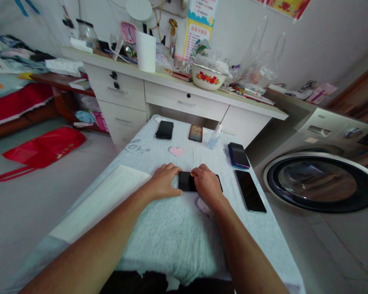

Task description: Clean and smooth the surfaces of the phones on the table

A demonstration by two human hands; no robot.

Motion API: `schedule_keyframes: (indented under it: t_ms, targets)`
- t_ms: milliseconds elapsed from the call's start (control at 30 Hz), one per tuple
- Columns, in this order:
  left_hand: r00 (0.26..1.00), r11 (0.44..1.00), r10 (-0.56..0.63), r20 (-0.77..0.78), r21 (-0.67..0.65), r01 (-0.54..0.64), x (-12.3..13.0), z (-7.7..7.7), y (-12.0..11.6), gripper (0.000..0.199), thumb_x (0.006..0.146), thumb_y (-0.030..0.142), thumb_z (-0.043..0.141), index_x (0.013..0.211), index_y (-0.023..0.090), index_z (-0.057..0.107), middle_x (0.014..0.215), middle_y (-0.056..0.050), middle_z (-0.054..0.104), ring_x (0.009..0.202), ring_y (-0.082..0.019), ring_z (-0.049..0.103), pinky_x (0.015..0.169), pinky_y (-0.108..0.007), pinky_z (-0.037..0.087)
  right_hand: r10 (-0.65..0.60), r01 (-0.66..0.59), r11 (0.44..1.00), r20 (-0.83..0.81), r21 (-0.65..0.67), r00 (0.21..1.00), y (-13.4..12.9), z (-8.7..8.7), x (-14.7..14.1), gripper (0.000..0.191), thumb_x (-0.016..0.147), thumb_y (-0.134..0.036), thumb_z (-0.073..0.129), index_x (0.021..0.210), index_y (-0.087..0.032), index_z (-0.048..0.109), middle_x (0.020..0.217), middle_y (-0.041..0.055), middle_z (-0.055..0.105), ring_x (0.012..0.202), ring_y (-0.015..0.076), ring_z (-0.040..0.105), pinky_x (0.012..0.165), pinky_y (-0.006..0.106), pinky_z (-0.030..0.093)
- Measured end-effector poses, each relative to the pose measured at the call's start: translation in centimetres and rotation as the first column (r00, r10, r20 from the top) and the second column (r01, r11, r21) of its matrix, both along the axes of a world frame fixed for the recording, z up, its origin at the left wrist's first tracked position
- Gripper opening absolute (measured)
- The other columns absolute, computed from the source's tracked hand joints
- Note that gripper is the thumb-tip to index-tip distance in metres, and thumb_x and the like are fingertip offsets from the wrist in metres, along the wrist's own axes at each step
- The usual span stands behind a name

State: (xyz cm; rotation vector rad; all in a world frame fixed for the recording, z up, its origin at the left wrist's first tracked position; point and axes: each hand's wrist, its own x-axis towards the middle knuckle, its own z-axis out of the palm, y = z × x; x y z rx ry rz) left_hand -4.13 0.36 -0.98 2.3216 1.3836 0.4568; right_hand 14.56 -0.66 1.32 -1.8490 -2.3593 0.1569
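Note:
A black phone point(187, 182) lies sideways on the cloth-covered table. My left hand point(167, 181) is at its left end, thumb and fingers spread around the short edge and touching it. Over its right half rests my right hand point(206, 183), fingers curled down onto the screen; whether a small thing is between those fingertips is hidden. Farther back are a dark phone point(164, 130), a brown phone point(196, 133) and a clear spray bottle point(214, 137). At the right edge lie a stack of phones point(239, 155) and a larger black phone point(250, 191).
A folded white cloth point(107, 200) lies along the left of the table point(171, 245). Behind stands a white cabinet point(184, 100) with a flowered bowl point(209, 77) and a paper roll point(146, 52). A washing machine point(322, 134) is on the right, a red bag point(49, 147) on the floor.

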Motion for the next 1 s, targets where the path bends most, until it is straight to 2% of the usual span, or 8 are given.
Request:
schedule_keyframes:
  t_ms: [767, 1000]
  targets:
    - [1.0, 1.0, 0.003, -0.008, -0.014, -0.003, 0.03, 0.26, -0.09, 0.06, 0.06, 0.039, 0.072, 0.115, 0.022, 0.055, 0.11, -0.007, 0.056, 0.107, -0.028, 0.051, 0.091, -0.038, 0.042, 0.006, -0.004, 1.0, -0.048, 0.031, 0.999, 0.18, -0.37, 0.14, 0.025, 0.093, -0.019, 0.042, 0.1, -0.023, 0.066, 0.101, 0.004, 0.059, 0.083, 0.0135, 0.059, 0.075, 0.024, 0.038]
    - [1.0, 1.0, 0.002, -0.019, -0.001, -0.003, -0.04, -0.22, 0.1, 0.062, 0.06, 0.042, 0.072, 0.116, 0.021, 0.054, 0.111, -0.007, 0.056, 0.107, -0.028, 0.05, 0.091, -0.038, 0.041, 0.006, -0.004, 1.0, -0.064, 0.029, 0.998, 0.14, -0.2, 0.04, 0.026, 0.093, -0.018, 0.043, 0.1, -0.022, 0.067, 0.101, 0.0042, 0.059, 0.083, 0.0132, 0.059, 0.074, 0.023, 0.038]
